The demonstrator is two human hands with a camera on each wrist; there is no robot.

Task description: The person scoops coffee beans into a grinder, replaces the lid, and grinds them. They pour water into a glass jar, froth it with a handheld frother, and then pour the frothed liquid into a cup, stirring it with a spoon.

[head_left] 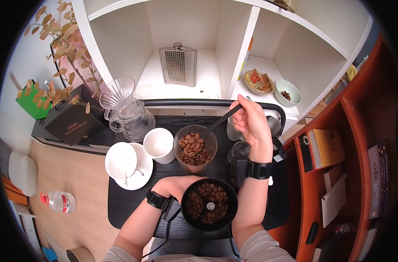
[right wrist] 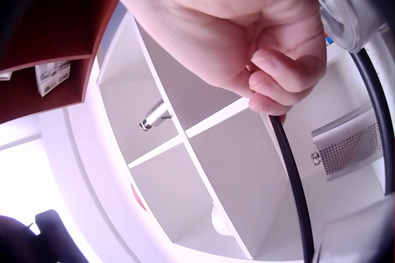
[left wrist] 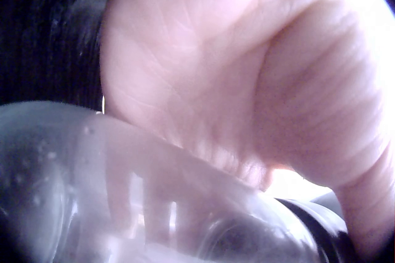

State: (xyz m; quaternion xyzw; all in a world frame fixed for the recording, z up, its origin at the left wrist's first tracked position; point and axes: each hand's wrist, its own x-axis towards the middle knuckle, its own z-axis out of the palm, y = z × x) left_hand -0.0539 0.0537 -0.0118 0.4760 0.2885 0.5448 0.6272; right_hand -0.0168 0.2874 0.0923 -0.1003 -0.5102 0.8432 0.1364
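Observation:
My right hand [head_left: 253, 124] grips the black handle of a long spoon [head_left: 224, 119], which slants down into a tall see-through canister [head_left: 213, 150]. Coffee beans [head_left: 191, 143] fill much of the canister, and the spoon's lower end is among them. In the right wrist view the fingers [right wrist: 281, 81] are curled round the handle. Nearer to me, my left hand [head_left: 178, 186] holds a coffee grinder [head_left: 233, 198] with a black, open top and beans inside. The left wrist view shows the palm against a clear container [left wrist: 154, 189], with fingers visible through it.
Left of the canister stand a white cup [head_left: 158, 144] and another white cup [head_left: 121, 160] on a saucer [head_left: 145, 177]. A glass dripper [head_left: 118, 94] sits on a glass pot [head_left: 140, 124] behind. A black rail [head_left: 185, 102] runs along the tray's back.

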